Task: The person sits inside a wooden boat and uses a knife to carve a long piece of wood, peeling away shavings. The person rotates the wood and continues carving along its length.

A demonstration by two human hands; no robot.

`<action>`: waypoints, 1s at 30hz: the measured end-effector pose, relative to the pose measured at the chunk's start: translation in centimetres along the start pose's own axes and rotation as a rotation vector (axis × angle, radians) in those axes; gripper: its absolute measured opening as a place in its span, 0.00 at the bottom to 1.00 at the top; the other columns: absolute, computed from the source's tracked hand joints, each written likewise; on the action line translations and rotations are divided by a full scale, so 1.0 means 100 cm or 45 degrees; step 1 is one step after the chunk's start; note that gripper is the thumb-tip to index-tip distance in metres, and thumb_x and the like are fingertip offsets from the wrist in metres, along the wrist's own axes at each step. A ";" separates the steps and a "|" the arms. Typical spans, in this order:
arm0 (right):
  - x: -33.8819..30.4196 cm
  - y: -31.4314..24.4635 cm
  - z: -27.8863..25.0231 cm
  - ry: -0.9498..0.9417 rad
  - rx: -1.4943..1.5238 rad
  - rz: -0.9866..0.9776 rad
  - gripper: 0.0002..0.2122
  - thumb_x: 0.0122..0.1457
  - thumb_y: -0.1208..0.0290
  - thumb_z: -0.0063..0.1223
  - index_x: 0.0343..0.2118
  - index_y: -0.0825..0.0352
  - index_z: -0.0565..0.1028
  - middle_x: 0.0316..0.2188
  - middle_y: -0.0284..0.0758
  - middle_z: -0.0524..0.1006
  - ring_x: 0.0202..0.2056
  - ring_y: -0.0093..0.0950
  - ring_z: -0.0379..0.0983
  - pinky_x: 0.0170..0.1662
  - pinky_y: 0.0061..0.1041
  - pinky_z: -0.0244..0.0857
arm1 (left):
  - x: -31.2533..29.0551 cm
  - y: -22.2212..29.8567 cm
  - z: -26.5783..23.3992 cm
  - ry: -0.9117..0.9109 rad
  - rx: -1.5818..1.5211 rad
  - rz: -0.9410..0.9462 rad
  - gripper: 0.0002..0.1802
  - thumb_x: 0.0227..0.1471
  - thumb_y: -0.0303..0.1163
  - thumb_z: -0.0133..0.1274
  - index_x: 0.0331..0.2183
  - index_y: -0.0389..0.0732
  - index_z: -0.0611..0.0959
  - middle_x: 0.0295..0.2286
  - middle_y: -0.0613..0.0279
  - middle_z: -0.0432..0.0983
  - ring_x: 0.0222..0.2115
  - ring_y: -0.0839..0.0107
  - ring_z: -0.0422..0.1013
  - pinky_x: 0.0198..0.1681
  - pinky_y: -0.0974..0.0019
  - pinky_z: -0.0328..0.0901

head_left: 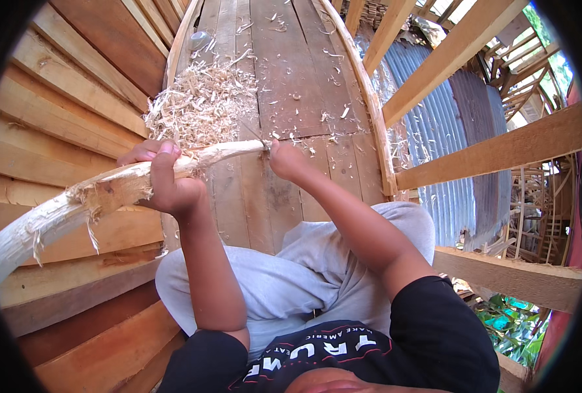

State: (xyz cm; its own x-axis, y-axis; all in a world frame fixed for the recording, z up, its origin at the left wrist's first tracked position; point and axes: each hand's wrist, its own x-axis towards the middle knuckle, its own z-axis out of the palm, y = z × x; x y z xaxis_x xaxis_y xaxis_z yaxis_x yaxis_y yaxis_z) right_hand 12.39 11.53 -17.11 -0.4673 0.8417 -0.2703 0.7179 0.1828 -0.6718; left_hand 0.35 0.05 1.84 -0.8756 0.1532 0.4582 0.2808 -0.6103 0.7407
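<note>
Pale wooden pole (108, 187), curved and rough, runs from the left edge of the view to a thinner end ahead of the seated person's grey trousers (252, 270). It is held above the plank floor (294, 92); what supports its thick end lies out of sight. The left hand (174, 188) has its grip closed around the pole, fingers over the far side. The right hand (286, 159) is a tight fist at the thin end, and a thin blade (263, 142) shows beside it, pointing away from the person; its handle is hidden, though the grip seems to be on it.

Judging by the loose fibres on the pole, the ragged brown patch near the left hand and the heap of shavings (202, 98) beyond, the step in hand is shaving the wood down. The thin end looks smoother than the part nearer the left edge. Another stroke would call for a steady left grip, a shallow blade angle along the grain, and the left fingers clear of the edge.
</note>
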 end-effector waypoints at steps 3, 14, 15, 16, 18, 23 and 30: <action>-0.035 -0.039 -0.021 -0.047 0.032 -0.002 0.24 0.64 0.60 0.32 0.29 0.78 0.74 0.28 0.58 0.75 0.34 0.54 0.72 0.41 0.48 0.64 | 0.007 -0.001 -0.010 0.101 -0.009 -0.032 0.12 0.32 0.16 0.47 0.24 0.38 0.65 0.20 0.63 0.59 0.20 0.72 0.63 0.26 0.71 0.64; -0.062 -0.036 -0.027 -0.232 -0.061 0.046 0.25 0.65 0.57 0.33 0.32 0.80 0.74 0.31 0.60 0.75 0.37 0.54 0.73 0.42 0.46 0.65 | 0.014 -0.007 -0.021 0.122 0.005 -0.048 0.10 0.36 0.18 0.47 0.26 0.40 0.67 0.19 0.62 0.63 0.22 0.72 0.63 0.32 0.70 0.63; -0.061 -0.030 -0.027 -0.230 -0.076 0.042 0.27 0.65 0.56 0.32 0.31 0.81 0.74 0.32 0.61 0.74 0.37 0.55 0.73 0.42 0.46 0.65 | 0.014 -0.008 -0.021 0.131 -0.011 -0.057 0.10 0.36 0.18 0.47 0.26 0.41 0.67 0.19 0.62 0.63 0.21 0.72 0.63 0.31 0.70 0.63; -0.057 -0.024 -0.025 -0.255 -0.050 0.103 0.27 0.65 0.56 0.32 0.32 0.81 0.74 0.33 0.61 0.74 0.38 0.55 0.72 0.43 0.46 0.65 | 0.015 -0.008 -0.021 0.140 -0.027 -0.066 0.10 0.36 0.18 0.47 0.25 0.41 0.67 0.19 0.62 0.63 0.21 0.72 0.62 0.31 0.70 0.63; -0.049 -0.016 -0.022 -0.306 0.005 0.219 0.27 0.65 0.55 0.31 0.34 0.81 0.73 0.35 0.62 0.74 0.40 0.55 0.72 0.45 0.45 0.65 | 0.017 -0.010 -0.022 0.147 -0.044 -0.076 0.11 0.36 0.18 0.47 0.25 0.41 0.67 0.19 0.62 0.62 0.21 0.72 0.61 0.31 0.70 0.63; -0.035 -0.022 -0.021 -0.281 -0.068 0.082 0.28 0.65 0.54 0.31 0.37 0.82 0.72 0.35 0.60 0.75 0.42 0.55 0.72 0.47 0.45 0.64 | 0.016 -0.004 -0.023 0.044 -0.105 -0.151 0.12 0.36 0.17 0.45 0.27 0.41 0.66 0.19 0.62 0.61 0.21 0.73 0.60 0.31 0.70 0.62; -0.036 -0.034 -0.031 -0.344 -0.021 0.210 0.28 0.65 0.54 0.31 0.37 0.83 0.71 0.32 0.59 0.75 0.33 0.48 0.76 0.36 0.41 0.70 | 0.014 -0.007 -0.027 -0.018 -0.121 -0.124 0.11 0.37 0.17 0.44 0.27 0.41 0.65 0.20 0.62 0.61 0.21 0.72 0.61 0.30 0.70 0.62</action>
State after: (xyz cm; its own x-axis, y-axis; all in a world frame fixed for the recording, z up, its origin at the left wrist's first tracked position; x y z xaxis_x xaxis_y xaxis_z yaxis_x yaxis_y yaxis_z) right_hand 13.25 9.49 -11.75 -0.4627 0.6956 -0.5496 0.8027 0.0655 -0.5928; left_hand -2.12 -1.44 0.61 -0.8910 0.2259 0.3937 0.1556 -0.6628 0.7325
